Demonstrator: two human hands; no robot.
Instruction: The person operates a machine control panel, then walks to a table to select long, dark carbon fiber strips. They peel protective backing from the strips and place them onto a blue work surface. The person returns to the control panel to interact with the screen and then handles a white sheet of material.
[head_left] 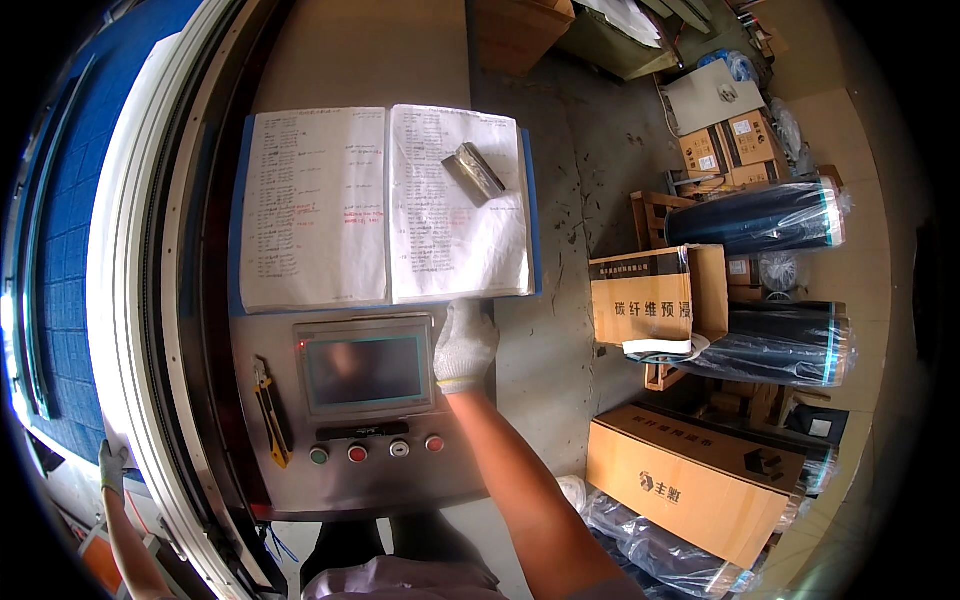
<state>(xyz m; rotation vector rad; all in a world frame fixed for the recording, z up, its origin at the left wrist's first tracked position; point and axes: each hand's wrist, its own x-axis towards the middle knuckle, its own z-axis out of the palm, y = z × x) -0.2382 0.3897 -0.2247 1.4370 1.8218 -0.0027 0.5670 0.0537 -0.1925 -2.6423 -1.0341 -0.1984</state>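
My right hand (466,347), in a pale knitted glove, is at the lower right edge of an open binder (315,215), beside the touchscreen panel (366,366). Its back faces up and its fingers are mostly hidden, so I cannot make out a grip. Handwritten pages, some with red notes, fill the binder. On its right page lies a small metallic block (480,170). Far to the left, my left hand (112,468), in a pale glove with grey fingers, is at the outer edge of a long white rail (130,300), fingers apart.
A yellow-and-black utility knife (268,413) and a black pen-like object (357,432) lie on the metal console (400,485) near several round buttons. Blue material (65,250) stretches beyond the rail. Cardboard boxes (690,480) and plastic-wrapped black rolls (760,217) occupy the right side.
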